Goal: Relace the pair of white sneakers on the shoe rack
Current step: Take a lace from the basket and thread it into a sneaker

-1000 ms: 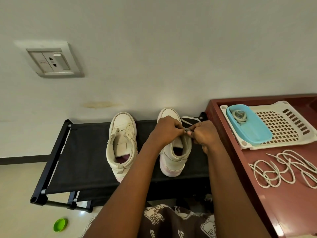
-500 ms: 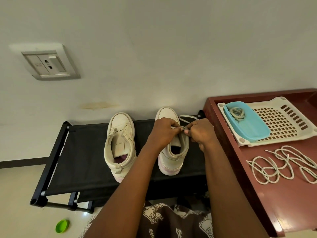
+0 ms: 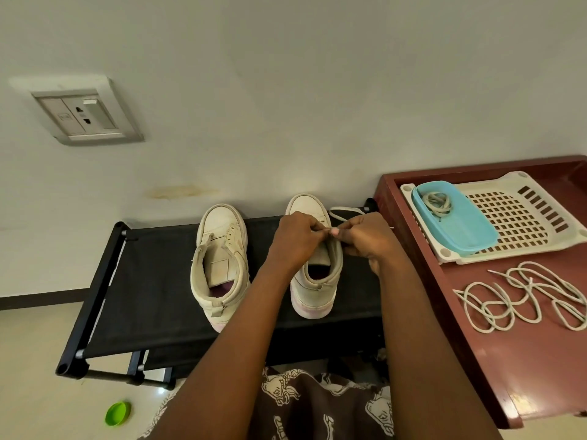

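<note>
Two white high-top sneakers stand toes to the wall on the black fabric shoe rack (image 3: 149, 281). The left sneaker (image 3: 219, 262) has no lace. Over the right sneaker (image 3: 314, 290) my left hand (image 3: 295, 239) and my right hand (image 3: 365, 239) meet at the eyelets, fingertips pinching a white lace. A loop of that lace (image 3: 344, 212) trails onto the rack to the right of the toe. My hands hide the eyelets and most of the tongue.
A dark red table (image 3: 508, 360) stands right of the rack. On it lie a loose white lace (image 3: 524, 300), a white slotted tray (image 3: 521, 217) and a blue container (image 3: 457, 220) with a coiled lace inside. A green lid (image 3: 118, 413) lies on the floor.
Both hands have crept toward the sneaker's toe, still pinching the lace. The view has shifted a little; the sneakers have not moved.
</note>
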Demonstrator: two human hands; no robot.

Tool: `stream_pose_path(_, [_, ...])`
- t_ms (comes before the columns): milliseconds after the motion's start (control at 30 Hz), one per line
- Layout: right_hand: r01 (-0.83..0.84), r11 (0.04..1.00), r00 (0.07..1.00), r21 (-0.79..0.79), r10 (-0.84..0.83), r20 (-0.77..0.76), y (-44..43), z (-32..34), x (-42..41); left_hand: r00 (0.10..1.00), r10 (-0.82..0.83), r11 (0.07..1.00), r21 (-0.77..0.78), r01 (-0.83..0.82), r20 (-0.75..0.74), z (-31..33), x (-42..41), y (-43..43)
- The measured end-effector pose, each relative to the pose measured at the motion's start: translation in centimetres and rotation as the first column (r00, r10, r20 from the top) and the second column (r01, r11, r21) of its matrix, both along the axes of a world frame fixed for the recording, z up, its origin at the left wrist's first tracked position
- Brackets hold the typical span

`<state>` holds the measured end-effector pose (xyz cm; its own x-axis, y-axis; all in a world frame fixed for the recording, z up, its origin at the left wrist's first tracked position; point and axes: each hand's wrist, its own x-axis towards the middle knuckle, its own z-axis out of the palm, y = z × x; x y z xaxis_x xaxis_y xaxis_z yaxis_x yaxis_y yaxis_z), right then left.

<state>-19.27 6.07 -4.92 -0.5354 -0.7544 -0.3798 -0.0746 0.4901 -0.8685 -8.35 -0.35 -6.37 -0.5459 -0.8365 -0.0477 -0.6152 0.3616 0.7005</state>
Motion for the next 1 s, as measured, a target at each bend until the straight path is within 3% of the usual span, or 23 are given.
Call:
stream_pose_path(167, [0.237,0.971,0.898,0.023,-0.228,0.376,-0.5,-0.6,0.4,0.999,-0.052,0.998,0.033,0.052,0.006,0.2,0.1,-0.4])
stream_pose_path(300, [0.270,0.961,0.833,0.068,-0.268,0.484,-1.0,-1.3,0.4,0.995,-0.097,0.994,0.056,0.095,0.024,0.3,0.5,-0.8])
stream_pose_path(400, [0.263,0.963,0.864,0.064,-0.264,0.429,-1.4,-1.7,0.7,0.991,-0.127,0.989,0.077,0.123,0.045,0.3,0.8,-1.3])
stream_pose_path(500, [0.211,0.976,0.968,0.051,-0.216,0.129,-2.1,-2.0,1.2,0.989,-0.136,0.987,0.098,0.130,0.058,0.1,1.1,-1.4])
stream_pose_path(667, [0.233,0.971,0.972,0.051,-0.231,-0.038,-2.4,-2.1,1.9,0.991,-0.130,0.983,0.131,0.130,-0.002,0.1,2.1,-1.8])
stream_pose_path(733, [0.269,0.962,0.963,0.043,-0.268,-0.020,-2.3,-1.7,1.7,0.989,-0.146,0.979,0.143,0.147,-0.018,0.2,2.4,-2.1])
stream_pose_path(900, [0.464,0.886,0.869,-0.008,-0.453,0.198,-0.6,0.0,-0.5,0.983,-0.178,0.961,0.207,0.183,-0.043,0.4,2.5,-2.2])
stream_pose_path(1000, [0.631,0.775,0.762,-0.030,-0.613,0.212,0.5,0.6,-2.3,0.984,-0.177,0.959,0.220,0.180,-0.035,0.5,2.3,-2.2])
